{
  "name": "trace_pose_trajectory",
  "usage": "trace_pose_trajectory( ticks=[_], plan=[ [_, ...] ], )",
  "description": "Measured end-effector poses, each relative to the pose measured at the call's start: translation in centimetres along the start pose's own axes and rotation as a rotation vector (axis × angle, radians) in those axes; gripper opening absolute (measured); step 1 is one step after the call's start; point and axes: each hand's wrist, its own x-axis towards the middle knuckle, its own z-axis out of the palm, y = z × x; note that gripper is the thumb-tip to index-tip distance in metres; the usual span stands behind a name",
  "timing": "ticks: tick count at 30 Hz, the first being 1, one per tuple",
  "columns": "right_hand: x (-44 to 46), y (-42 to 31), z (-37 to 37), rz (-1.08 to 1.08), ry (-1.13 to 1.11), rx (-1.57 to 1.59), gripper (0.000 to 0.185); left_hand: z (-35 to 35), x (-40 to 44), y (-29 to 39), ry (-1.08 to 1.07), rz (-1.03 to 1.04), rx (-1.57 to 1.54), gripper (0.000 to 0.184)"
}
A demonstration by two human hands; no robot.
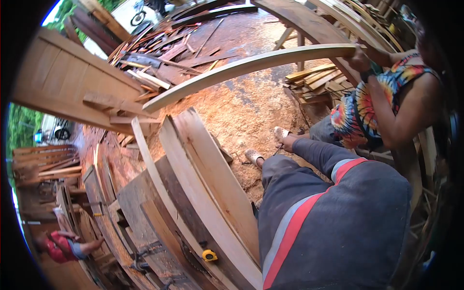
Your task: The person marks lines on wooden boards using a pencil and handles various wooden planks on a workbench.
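My right hand (285,143), at the end of a dark sleeve, hangs low beside my clog. Its fingers look closed around something thin and dark, too small to name. My left hand is out of the picture. Close to my body lie pale curved planks (203,198) on a stack of wood, with a yellow tape measure (209,255) on it. Opposite me, a co-worker in a tie-dye top grips the far end of a long curved plank (251,63). Its other end reaches over to a wide wooden panel (72,82).
Sawdust (217,121) and shavings cover the floor. Scrap wood (179,58) is heaped at the back, and cut pieces (319,79) are piled beside the co-worker. A second person in a red shirt (58,246) is at the far left, among more boards.
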Motion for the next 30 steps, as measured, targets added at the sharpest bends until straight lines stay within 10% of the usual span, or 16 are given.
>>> trace_pose_trajectory(
  ticks=[6, 9, 11, 13, 19, 30],
  plan=[
    [-6.0, -3.6, -5.7, 0.418, 0.560, 0.963, 0.034, 0.6, 0.6, 0.4, -0.073, -0.018, -0.038, 0.066],
    [-4.7, -9.9, -13.6, 0.084, 0.958, 1.483, 0.067, 1.4, -0.2, 0.1, -0.152, -0.076, -0.047, 0.065],
    [-3.5, -14.1, -19.4, -0.113, 0.828, 1.509, 0.109, 2.8, -0.9, -0.9, -0.174, -0.085, -0.105, 0.068],
    [-1.2, -16.4, -23.2, -0.238, 0.857, 1.637, 0.108, 2.8, -1.8, -1.3, -0.176, -0.105, -0.192, 0.068],
    [1.6, -19.1, -26.3, -0.579, 0.655, 1.798, 0.029, 0.5, -4.8, -1.6, -0.062, -0.110, -0.147, 0.066],
    [0.7, -27.1, -24.6, -0.552, 0.663, 1.554, 0.023, -2.9, -5.7, -1.9, 0.142, -0.138, -0.138, 0.062]
  ],
)
